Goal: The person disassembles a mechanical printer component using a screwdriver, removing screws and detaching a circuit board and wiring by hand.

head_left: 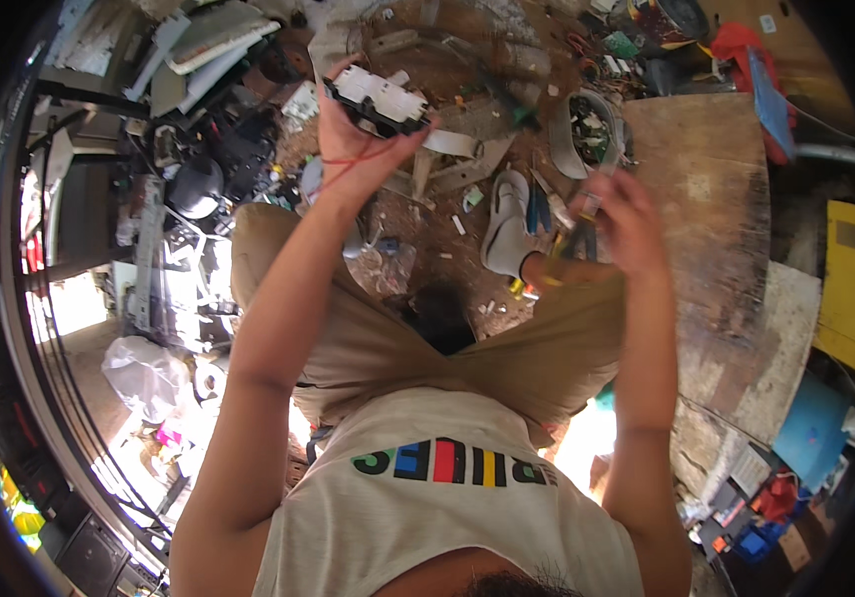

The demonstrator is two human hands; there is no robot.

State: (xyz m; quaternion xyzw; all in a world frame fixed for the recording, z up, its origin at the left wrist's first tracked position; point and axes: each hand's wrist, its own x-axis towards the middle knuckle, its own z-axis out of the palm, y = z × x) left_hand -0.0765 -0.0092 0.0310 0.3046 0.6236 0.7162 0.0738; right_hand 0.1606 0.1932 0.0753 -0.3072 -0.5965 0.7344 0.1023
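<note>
My left hand [353, 144] is closed around a black and white plastic part [380, 99], boxy and flat, raised in front of my left knee. A thin red wire [360, 157] hangs from the part across my palm and wrist. My right hand [624, 224] is above my right knee, its fingers curled and blurred by motion. Something dark and yellowish shows at its fingers, too smeared to name. Near that hand lie blue-handled pliers [539, 212], beside a white shoe [504, 224] on my foot.
An oval container [587, 134] with small parts stands beyond my right hand. A worn wooden board [711, 189] spreads to the right, with a yellow panel [848, 289] past it. Scrap and small debris litter the dirt floor [437, 239]. At left are a plastic bag [146, 378] and piled parts.
</note>
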